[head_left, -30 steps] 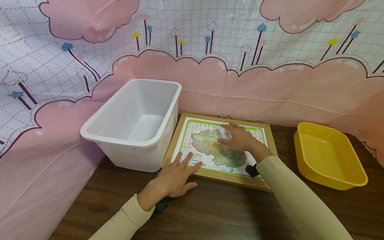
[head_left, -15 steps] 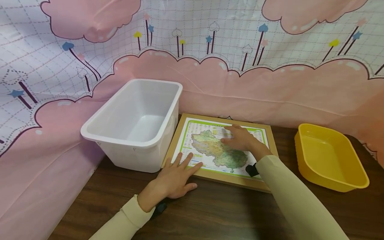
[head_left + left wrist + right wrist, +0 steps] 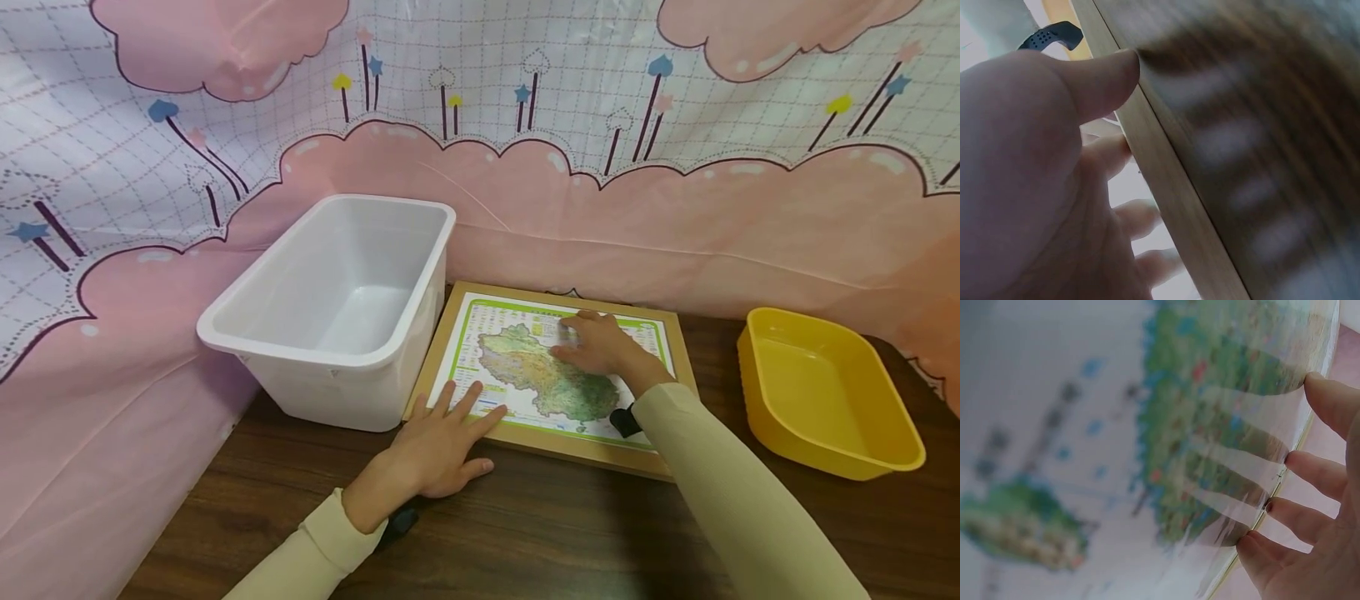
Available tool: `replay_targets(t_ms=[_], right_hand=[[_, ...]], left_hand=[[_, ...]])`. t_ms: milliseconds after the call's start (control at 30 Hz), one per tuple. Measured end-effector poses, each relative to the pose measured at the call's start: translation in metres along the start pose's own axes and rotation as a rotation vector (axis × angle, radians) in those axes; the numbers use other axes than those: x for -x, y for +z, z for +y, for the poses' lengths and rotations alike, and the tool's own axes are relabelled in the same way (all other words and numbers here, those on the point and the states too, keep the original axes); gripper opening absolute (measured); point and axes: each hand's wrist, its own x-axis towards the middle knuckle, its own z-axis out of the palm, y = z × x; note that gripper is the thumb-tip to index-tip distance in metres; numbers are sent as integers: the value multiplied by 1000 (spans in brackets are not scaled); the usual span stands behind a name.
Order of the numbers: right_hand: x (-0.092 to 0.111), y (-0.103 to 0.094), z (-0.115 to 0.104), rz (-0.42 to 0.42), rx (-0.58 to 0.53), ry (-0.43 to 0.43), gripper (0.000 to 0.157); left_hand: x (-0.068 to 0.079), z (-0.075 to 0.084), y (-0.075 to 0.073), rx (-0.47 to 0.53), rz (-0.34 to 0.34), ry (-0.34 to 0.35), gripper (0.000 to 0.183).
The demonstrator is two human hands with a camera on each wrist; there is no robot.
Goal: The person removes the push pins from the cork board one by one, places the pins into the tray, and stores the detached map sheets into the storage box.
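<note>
A map [image 3: 517,367], green and brown on white under a glossy surface, lies on the table in a wooden frame [image 3: 592,450]. My left hand [image 3: 438,446] rests on the frame's near left corner with fingers spread over the map's edge. In the left wrist view its thumb [image 3: 1107,78] lies by the frame's side edge. My right hand [image 3: 600,343] touches the upper middle of the map with its fingertips. The right wrist view shows those fingers [image 3: 1316,475] spread and mirrored in the shiny surface. Neither hand holds anything.
A deep white tub [image 3: 367,354] stands just left of the frame. On the right sits a shallow yellow tray [image 3: 825,383]. A pink and white patterned cloth [image 3: 570,217] hangs behind and along the left of the dark wooden table [image 3: 525,533].
My right hand has shifted slightly to the right and nearer over the map. The left hand has stayed on the frame's corner.
</note>
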Motion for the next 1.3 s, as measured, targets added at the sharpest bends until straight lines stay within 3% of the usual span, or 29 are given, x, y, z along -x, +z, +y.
replay_targets(t_ms=[367, 800, 1133, 1300], right_hand=[[-5, -1, 0, -22, 40, -3, 68], [-17, -10, 4, -1, 67, -19, 51], [-25, -14, 3, 25, 26, 73, 35], [-28, -13, 3, 68, 34, 70, 31]], left_hand=[[0, 0, 0, 3, 5, -5, 69], [1, 2, -2, -6, 14, 2, 69], [1, 2, -2, -18, 15, -2, 69], [1, 3, -4, -19, 6, -10, 69]])
